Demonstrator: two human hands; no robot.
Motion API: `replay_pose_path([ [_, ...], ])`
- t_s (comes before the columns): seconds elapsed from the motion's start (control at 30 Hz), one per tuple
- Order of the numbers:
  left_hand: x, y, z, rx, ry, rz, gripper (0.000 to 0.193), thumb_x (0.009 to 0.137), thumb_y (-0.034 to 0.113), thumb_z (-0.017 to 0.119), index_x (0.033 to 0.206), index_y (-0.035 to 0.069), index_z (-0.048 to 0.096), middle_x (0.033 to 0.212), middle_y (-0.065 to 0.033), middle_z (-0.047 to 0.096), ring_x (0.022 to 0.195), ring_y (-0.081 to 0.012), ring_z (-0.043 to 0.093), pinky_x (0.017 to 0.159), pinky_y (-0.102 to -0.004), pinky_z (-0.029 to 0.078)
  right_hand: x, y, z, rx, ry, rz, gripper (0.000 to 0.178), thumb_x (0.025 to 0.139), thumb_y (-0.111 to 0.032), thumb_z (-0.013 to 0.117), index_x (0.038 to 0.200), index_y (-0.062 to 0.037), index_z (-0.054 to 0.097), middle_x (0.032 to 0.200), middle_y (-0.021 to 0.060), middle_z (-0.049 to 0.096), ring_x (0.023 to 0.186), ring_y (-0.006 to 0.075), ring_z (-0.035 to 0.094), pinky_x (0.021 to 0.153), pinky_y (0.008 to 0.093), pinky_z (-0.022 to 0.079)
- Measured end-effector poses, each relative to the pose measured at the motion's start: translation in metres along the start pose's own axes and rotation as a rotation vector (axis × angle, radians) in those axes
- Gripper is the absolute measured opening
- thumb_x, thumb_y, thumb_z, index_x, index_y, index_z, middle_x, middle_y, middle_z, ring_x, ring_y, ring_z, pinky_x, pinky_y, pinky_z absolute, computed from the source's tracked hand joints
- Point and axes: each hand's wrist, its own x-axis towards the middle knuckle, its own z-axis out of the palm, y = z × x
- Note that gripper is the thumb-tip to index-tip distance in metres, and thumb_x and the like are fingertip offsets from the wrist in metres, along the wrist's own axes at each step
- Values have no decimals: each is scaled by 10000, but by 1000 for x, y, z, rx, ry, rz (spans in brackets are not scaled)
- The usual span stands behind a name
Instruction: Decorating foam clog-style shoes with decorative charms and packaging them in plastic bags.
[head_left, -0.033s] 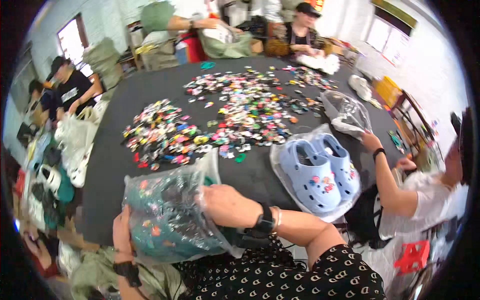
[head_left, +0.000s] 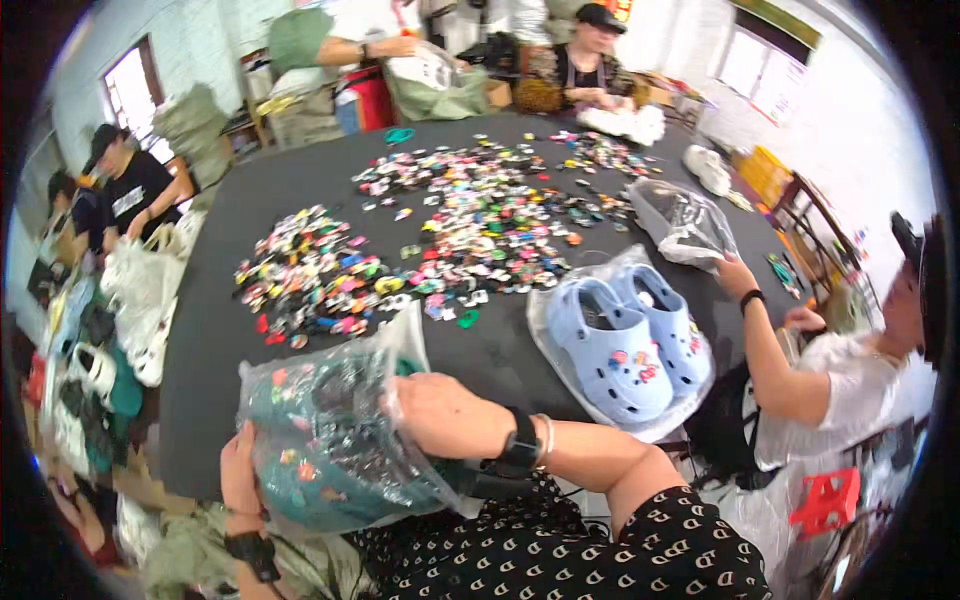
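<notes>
A clear plastic bag [head_left: 350, 410] with dark green clogs [head_left: 300, 500] inside is held up at the table's near edge. Colourful charms on the clogs show through the plastic. My left hand [head_left: 240, 470] is closed on the bag's left side. At the open right side, my right hand [head_left: 450, 412] is closed on the bag's edge; its fingertips are partly hidden by the plastic. To the right, a pair of light blue clogs [head_left: 615, 365] with charms rests on a clear plastic bag [head_left: 542, 335].
Heaps of small colourful shoe charms [head_left: 490, 215] cover the middle of the black table [head_left: 220, 400]. A co-worker's hand [head_left: 735, 275] at the right holds another clear bag [head_left: 690, 225]. More people sit at the far side and left, near piled shoes [head_left: 150, 340].
The whole view has shifted slightly, so the table and charms sit a little farther left. Both my hands keep their hold on the bag.
</notes>
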Motion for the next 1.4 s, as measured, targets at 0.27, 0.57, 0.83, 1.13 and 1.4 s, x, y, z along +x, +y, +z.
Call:
replay_pose_path([
  [0.27,2,9,-18,70,135,321,321,971,258,552,1057,-42,630,970,-35,642,851,-143,570,785,-294,461,-20,-12,-84,-76,-6,26,168,701,-75,641,845,-57,558,888,91,516,862,300,553,727,420,460],
  [0.57,1,35,-55,-194,571,349,399,921,238,668,1196,-46,609,1137,-50,634,1028,-125,553,921,-259,420,-39,-14,-112,58,145,377,219,660,2,736,858,-7,642,785,135,550,773,357,585,669,406,471],
  [0.83,-8,28,-67,-377,531,401,195,926,157,654,1051,10,676,991,1,666,901,-76,571,841,-241,447,-38,-20,-136,-6,345,375,203,609,61,689,799,28,625,737,119,546,732,291,568,668,334,437],
  [1.13,-61,14,35,127,-495,344,1347,600,444,881,1530,53,-11,1531,-227,224,1325,-293,406,1027,-401,423,-40,-7,-125,-200,255,151,143,855,-11,623,993,23,638,912,181,560,616,324,511,553,379,404],
  [1.4,-55,-11,32,612,-63,548,523,692,43,654,1211,51,591,870,-214,661,769,-349,658,694,-422,522,-65,17,-136,-263,339,138,173,935,-147,619,1022,1,639,982,192,596,838,363,586,744,457,474],
])
